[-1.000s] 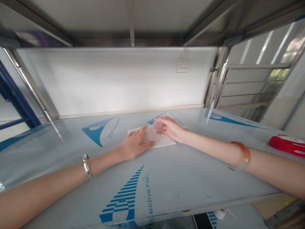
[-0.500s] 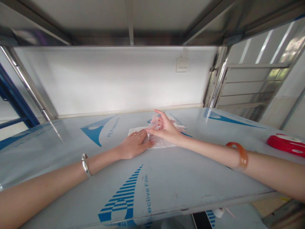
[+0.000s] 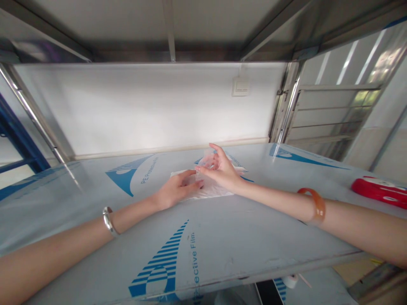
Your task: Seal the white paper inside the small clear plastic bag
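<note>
Pinching a clear plastic bag between thumb and fingertips, your right hand holds it narrowly at the middle of the film-covered table, just above a white sheet. Your left hand sits open beside it, its fingers loosely spread over the sheet's near edge, and you can't tell if they touch the bag. A red case lies well off to your right.
</note>
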`<state>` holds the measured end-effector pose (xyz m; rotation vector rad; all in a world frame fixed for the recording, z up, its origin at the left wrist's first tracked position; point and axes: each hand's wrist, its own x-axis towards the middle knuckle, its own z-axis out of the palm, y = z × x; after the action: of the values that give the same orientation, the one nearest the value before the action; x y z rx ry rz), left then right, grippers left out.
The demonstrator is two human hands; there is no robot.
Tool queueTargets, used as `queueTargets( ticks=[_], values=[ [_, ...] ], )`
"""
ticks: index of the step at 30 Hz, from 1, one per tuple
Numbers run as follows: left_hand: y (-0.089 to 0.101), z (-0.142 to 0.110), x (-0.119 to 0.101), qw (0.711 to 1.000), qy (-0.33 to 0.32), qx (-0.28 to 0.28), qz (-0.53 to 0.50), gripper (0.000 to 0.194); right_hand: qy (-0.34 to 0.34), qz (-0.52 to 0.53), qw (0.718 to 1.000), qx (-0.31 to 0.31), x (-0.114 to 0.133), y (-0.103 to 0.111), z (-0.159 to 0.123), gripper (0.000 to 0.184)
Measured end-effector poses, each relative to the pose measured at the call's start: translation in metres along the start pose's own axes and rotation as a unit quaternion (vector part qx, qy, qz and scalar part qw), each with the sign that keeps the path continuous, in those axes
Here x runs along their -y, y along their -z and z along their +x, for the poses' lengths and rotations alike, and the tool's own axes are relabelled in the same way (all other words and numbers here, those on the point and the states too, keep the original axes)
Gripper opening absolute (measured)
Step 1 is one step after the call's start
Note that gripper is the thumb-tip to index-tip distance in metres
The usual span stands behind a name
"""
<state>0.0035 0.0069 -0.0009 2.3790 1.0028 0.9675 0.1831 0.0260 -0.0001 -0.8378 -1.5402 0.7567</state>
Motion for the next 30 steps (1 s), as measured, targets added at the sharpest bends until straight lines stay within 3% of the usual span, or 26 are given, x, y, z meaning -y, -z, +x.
queueTargets(
  ticks=[4, 7, 10, 16, 19, 24, 30],
  values=[
    [0.002, 0.001, -0.002, 0.998, 0.006, -0.056, -0.012, 0.031, 0.010, 0.000, 1.000, 0.006, 0.003, -0.001, 0.001, 0.089],
    [0.003, 0.002, -0.002, 0.995, 0.019, -0.091, -0.031, 0.030, 0.009, 0.015, 1.000, 0.013, 0.006, 0.000, 0.002, 0.070],
    [0.003, 0.003, -0.001, 0.991, 0.039, -0.101, -0.079, 0.032, 0.015, 0.025, 1.000, 0.007, 0.008, 0.003, 0.004, 0.042],
    [0.006, 0.003, -0.001, 0.980, 0.076, -0.108, -0.151, 0.031, 0.024, 0.010, 1.000, 0.008, 0.005, 0.008, 0.007, 0.035],
    [0.007, 0.002, -0.002, 0.982, 0.059, -0.124, -0.130, 0.030, 0.046, -0.014, 0.999, 0.025, 0.005, 0.007, 0.005, 0.029],
    [0.007, 0.001, -0.007, 0.971, 0.007, -0.217, -0.096, 0.033, 0.095, -0.073, 0.992, 0.041, 0.011, 0.006, 0.000, 0.020],
    [0.004, -0.003, -0.015, 0.958, -0.018, -0.269, -0.098, 0.033, 0.108, -0.067, 0.991, 0.032, 0.020, 0.004, -0.005, 0.016]
  ],
)
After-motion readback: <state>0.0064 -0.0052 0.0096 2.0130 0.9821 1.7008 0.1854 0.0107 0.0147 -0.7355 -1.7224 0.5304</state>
